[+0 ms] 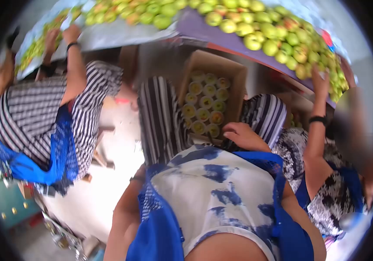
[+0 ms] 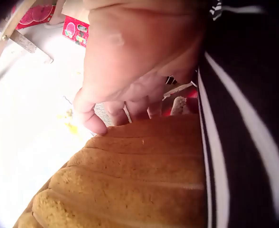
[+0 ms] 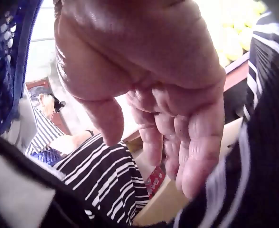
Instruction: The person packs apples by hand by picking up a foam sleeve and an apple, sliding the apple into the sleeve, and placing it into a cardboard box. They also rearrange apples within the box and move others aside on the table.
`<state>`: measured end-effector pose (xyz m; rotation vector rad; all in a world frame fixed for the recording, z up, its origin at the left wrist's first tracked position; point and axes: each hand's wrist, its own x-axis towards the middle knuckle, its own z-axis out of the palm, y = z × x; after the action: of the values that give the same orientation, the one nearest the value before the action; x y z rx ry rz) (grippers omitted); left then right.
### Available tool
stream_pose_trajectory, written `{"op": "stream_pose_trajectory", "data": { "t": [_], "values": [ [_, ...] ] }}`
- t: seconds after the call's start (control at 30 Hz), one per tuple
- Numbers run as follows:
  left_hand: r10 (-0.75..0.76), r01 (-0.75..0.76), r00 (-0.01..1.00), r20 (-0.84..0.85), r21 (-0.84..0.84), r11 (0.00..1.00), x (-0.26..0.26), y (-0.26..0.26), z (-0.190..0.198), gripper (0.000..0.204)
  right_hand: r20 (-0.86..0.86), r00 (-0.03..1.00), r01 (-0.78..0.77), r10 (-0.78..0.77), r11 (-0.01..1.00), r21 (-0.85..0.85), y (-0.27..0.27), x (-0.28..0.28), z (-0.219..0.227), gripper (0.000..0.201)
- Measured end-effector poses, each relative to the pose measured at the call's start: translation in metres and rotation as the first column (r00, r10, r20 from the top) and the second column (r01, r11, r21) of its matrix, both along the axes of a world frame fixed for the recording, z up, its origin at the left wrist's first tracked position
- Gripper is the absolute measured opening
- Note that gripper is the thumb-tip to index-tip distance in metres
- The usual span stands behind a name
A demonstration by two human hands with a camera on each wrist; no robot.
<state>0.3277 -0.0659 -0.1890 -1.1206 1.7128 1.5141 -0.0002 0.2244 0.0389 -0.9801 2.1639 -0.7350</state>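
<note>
In the head view, a cardboard box (image 1: 234,82) holding rows of apples (image 1: 206,102) in pale wrappings stands between striped knees. My right hand (image 1: 245,137) is over the right thigh near the box's close edge; in the right wrist view this hand (image 3: 153,95) hangs with loosely bent fingers and nothing in them. The left hand is hidden beside the body in the head view. In the left wrist view, my left hand (image 2: 134,61) reaches down by a brown ribbed surface (image 2: 125,175), beside the striped trousers (image 2: 244,118). Its fingers look relaxed, with several tips hidden behind that surface's edge.
Heaps of green and reddish apples (image 1: 265,30) cover a raised surface across the top. A person in striped clothes (image 1: 34,126) bends at the left, and another in patterned clothes (image 1: 325,174) reaches toward the apples at the right. A teal box (image 1: 12,202) stands at lower left.
</note>
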Motion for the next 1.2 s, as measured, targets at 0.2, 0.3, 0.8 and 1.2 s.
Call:
{"op": "stream_pose_trajectory", "data": {
  "t": [0.2, 0.3, 0.8, 1.2],
  "values": [
    [0.102, -0.102, 0.995, -0.005, -0.038, 0.994, -0.011, 0.018, -0.035, 0.028, -0.033, 0.985, 0.173, -0.170, 0.979, 0.105, -0.024, -0.026, -0.035, 0.043],
    [0.134, -0.134, 0.991, -0.002, -0.035, 0.990, -0.019, 0.024, -0.045, 0.028, -0.023, 0.832, 0.554, -0.554, 0.828, 0.084, -0.046, -0.078, -0.077, 0.053],
    [0.055, -0.072, 0.996, -0.075, -0.254, 0.965, -0.044, -0.050, -0.028, 0.025, -0.402, 0.760, 0.574, -0.510, 0.818, 0.048, 0.077, -0.162, -0.383, 0.022],
    [-0.494, -0.478, 0.723, -0.483, -0.866, 0.148, -0.324, -0.353, 0.300, 0.024, -0.532, 0.777, 0.280, 0.336, 0.571, 0.771, 0.021, -0.154, -0.261, 0.015]
  ]
}}
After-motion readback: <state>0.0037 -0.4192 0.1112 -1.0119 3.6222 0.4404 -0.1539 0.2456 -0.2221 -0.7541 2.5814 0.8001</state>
